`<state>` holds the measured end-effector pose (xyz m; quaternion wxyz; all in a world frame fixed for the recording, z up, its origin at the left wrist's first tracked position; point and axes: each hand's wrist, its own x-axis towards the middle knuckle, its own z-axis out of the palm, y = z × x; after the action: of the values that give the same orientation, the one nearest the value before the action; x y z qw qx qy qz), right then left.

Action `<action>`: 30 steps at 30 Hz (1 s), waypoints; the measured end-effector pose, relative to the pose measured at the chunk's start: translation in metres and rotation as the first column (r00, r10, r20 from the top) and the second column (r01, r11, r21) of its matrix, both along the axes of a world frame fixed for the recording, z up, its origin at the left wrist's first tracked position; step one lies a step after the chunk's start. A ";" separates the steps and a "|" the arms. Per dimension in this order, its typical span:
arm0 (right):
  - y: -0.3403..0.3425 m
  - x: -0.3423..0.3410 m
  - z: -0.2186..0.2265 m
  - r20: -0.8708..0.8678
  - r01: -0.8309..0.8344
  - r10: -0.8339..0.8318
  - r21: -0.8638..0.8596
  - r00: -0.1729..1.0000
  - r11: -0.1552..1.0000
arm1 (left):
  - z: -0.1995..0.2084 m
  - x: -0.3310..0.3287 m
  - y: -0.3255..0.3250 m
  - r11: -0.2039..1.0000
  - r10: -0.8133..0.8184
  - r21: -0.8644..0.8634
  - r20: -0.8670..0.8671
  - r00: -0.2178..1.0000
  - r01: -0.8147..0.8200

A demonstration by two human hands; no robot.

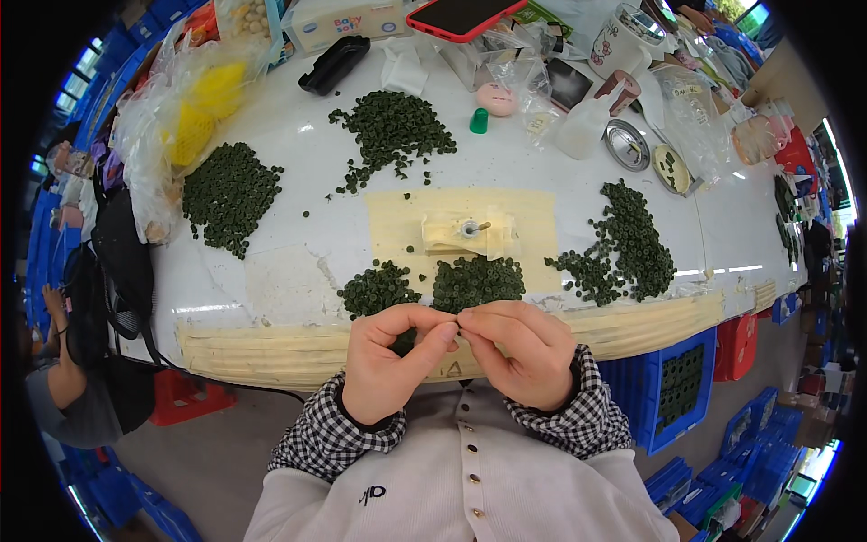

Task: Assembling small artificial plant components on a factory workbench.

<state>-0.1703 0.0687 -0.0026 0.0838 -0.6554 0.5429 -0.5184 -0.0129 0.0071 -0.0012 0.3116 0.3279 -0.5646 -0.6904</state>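
Sleeves: black-and-white checked cuffs (334, 438), both forearms bent inward from the lower edge so that the wrists angle toward each other in front of the chest.
Left hand (390, 361): back of the hand turned partly up, index finger arched over, thumb stretched out below it; the tips are drawn narrow in a pinch.
Right hand (526, 354): a near mirror of the left, index finger and thumb pointing left, the other fingers curled under; also narrowed to a pinch.
Held piece: a small dark piece (459, 328) where the fingertips of the two hands meet, above the near edge of the bench (289, 203); too small and covered to tell its form.
Bench edge: tan padded strip (262, 350), passing beneath the hands.
Near piles: two heaps of small dark green parts, left (377, 287) and right (479, 282), just beyond the fingers.
Fixture: tape-covered block (442, 237) with a short pin, behind those heaps.
Side piles: more green parts in a right-hand heap (641, 244) and a left-hand heap (230, 194).
Far side: another green heap (393, 126), a green cap (479, 120) and a red-edged phone (461, 16).
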 end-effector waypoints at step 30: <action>0.005 -0.003 -0.005 0.608 -0.295 0.053 0.306 0.792 0.905 | 0.001 0.004 -0.003 1.000 -0.022 0.004 0.050 0.998 0.021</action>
<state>-0.1732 0.0732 -0.0072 0.4226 -0.4816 0.5172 -0.5674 -0.0090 0.0042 -0.0007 0.2893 0.3396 -0.5746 -0.6861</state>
